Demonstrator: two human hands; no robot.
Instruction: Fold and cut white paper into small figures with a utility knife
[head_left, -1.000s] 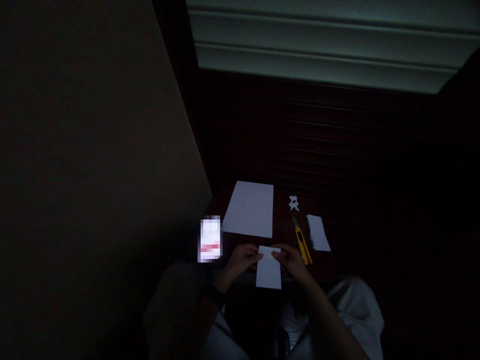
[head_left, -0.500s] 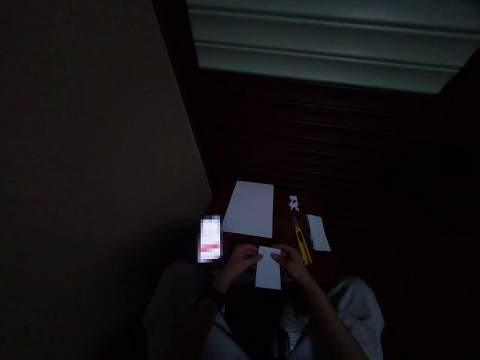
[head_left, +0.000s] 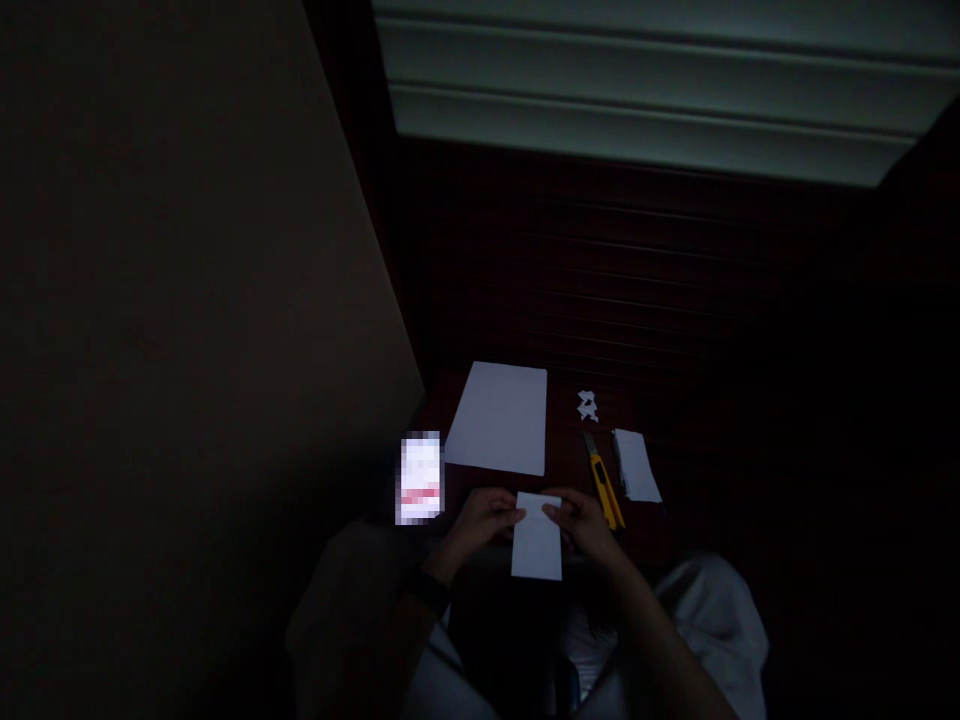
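A small white rectangle of paper (head_left: 537,548) is held over the table's near edge. My left hand (head_left: 489,514) pinches its left side near the top, thumb lying on the face. My right hand (head_left: 582,518) grips the opposite side the same way, and the fingers of both hands are partly hidden behind the sheet. Just right of my right hand lies a yellow utility knife (head_left: 604,490) with its blade pointing away from me. Beyond my hands, a large white sheet of paper (head_left: 501,418) rests flat on the table.
A stack of small white papers (head_left: 636,466) sits right of the knife. Several scraps of paper (head_left: 588,405) lie farther back on the dark table (head_left: 564,440). At the left glows a pixelated bright screen (head_left: 421,478). A pale wall (head_left: 225,300) rises on the left.
Almost nothing differs. Both hands keep hold of the small paper, whose lower edge has shifted very slightly.
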